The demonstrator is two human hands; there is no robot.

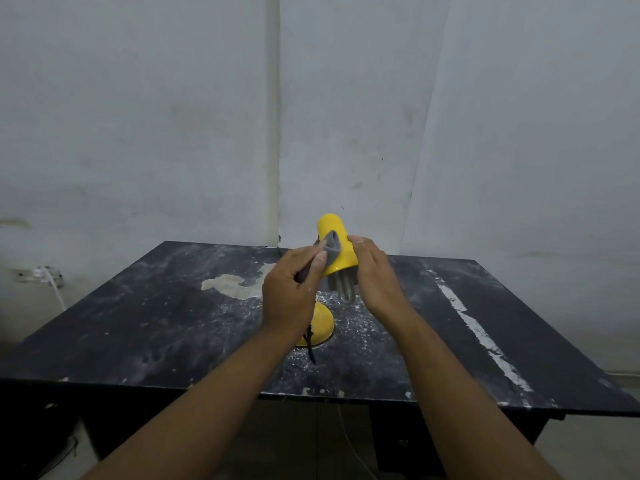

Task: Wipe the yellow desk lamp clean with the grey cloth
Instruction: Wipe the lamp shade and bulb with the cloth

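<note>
- Yellow desk lamp [337, 249] stands mid-desk on the black desk [138, 323], its base [320, 323] below the shade
- Head view: left hand [294, 296] pinches the grey cloth [331, 249] against the shade; right hand [375, 275] cups the shade's right side, steadying it
- Step, judged: wiping the shade; next, cloth must travel round it, then the base
- Shade's long axis runs near upright, tilted; open end with bulb [346, 289] points down toward the viewer

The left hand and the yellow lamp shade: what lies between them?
In the head view, the grey cloth lies between the left hand and the yellow lamp shade, pressed against it by the fingers.
</note>
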